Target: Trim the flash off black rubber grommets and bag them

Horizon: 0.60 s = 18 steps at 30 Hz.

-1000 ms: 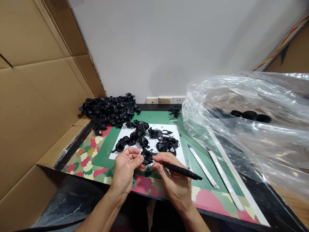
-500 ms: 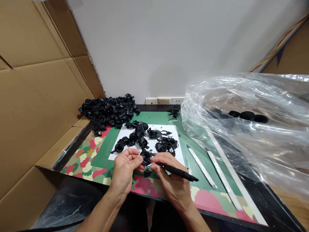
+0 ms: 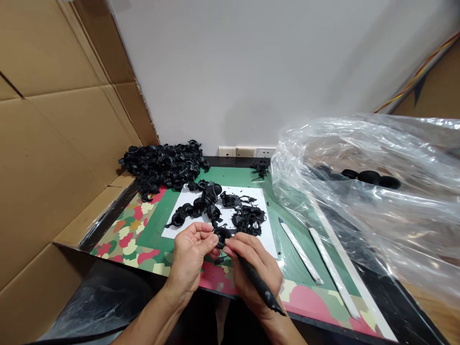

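My left hand (image 3: 190, 256) pinches a small black round rubber part (image 3: 222, 235) over the near edge of the white sheet (image 3: 262, 201). My right hand (image 3: 253, 270) grips a black pen-like knife (image 3: 258, 285), its tip against the rubber part and its handle pointing back toward my wrist. Several loose black rubber parts and trimmings (image 3: 230, 208) lie on the white sheet just beyond my hands. A big heap of the same black parts (image 3: 163, 165) is piled at the table's far left.
A green mat (image 3: 287, 249) over a camouflage cloth (image 3: 122, 235) covers the table. Two white-wrapped blades (image 3: 300, 249) lie to the right. A large clear plastic bag (image 3: 377, 191) with black parts fills the right side. Cardboard walls (image 3: 53, 120) stand left; wall sockets (image 3: 246, 152) behind.
My right hand has turned the knife: its handle swung from pointing right to pointing down toward my wrist. Both hands shifted slightly right with the part.
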Available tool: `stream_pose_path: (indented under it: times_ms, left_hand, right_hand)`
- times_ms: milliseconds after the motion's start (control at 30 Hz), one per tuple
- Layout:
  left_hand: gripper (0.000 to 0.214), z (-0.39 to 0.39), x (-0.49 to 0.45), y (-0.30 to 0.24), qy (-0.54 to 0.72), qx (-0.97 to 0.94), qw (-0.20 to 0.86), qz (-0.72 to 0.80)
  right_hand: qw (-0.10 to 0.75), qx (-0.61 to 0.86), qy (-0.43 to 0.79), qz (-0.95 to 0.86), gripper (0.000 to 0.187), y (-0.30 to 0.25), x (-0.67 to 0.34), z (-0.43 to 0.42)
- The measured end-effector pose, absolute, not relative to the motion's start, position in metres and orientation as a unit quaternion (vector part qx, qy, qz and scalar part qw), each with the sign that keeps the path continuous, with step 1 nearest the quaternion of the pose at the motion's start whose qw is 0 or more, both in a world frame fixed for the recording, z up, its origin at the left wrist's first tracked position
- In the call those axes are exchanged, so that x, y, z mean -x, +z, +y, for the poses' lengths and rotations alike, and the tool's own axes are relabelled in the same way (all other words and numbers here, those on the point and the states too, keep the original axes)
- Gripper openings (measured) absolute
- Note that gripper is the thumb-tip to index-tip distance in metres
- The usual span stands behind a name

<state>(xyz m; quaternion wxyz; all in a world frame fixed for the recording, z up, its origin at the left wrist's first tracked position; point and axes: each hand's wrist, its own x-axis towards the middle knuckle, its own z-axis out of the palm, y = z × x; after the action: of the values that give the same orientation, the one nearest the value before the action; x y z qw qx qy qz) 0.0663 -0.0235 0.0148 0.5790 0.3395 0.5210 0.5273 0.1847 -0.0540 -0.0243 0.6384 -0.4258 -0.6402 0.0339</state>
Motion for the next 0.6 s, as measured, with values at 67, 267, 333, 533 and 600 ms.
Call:
stream_pose_path:
  times_ms: [67, 267, 333, 533, 600]
  left_hand:
    - [0.035, -0.0238, -0.0664, 0.0152, 0.527, -0.339, 0.581, 0.52]
    - [0.034, -0.0213, -0.0643, 0.0156, 0.525, -0.341, 0.571, 0.53]
    - [0.034, -0.0204, -0.0634, 0.0151, 0.523, -0.34, 0.568, 0.536]
    - [0.033, -0.0194, -0.0638, 0.0161, 0.519, -0.336, 0.57, 0.54]
    - [0.033, -0.0192, -0.0644, 0.0168, 0.519, -0.337, 0.57, 0.54]
  right_hand:
    - [0.656, 0.431, 0.051, -0.617, 0.017, -0.0283, -0.185, -0.0555]
    - [0.719, 0.426, 0.218, -0.504, 0.006, -0.0347, -0.1905, -0.054]
    - [0.727, 0.426, 0.25, -0.476, 0.006, -0.0355, -0.1906, -0.0524]
    - [0.701, 0.417, 0.263, -0.516, 0.006, -0.035, -0.1895, -0.0502]
    - [0.686, 0.416, 0.233, -0.55, 0.005, -0.0334, -0.1898, -0.0501]
